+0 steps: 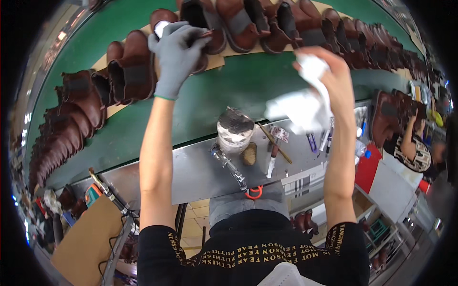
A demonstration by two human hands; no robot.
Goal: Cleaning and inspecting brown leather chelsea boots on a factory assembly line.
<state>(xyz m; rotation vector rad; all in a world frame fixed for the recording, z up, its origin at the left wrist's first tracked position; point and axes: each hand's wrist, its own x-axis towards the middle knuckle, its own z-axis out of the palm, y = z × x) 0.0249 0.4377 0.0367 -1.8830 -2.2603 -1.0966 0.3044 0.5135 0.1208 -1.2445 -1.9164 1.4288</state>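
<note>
Left grip [177,55], gloved, by far brown boot [217,42], hold unclear; right grip [334,78] holding blurred white cloth [298,110], best bunched tighter

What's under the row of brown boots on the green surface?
Tan sheet pieces show at the edges of the brown boots, lying on the green surface. Directly beneath the soles is covered, so whether the sheet runs unbroken cannot be seen.
</note>
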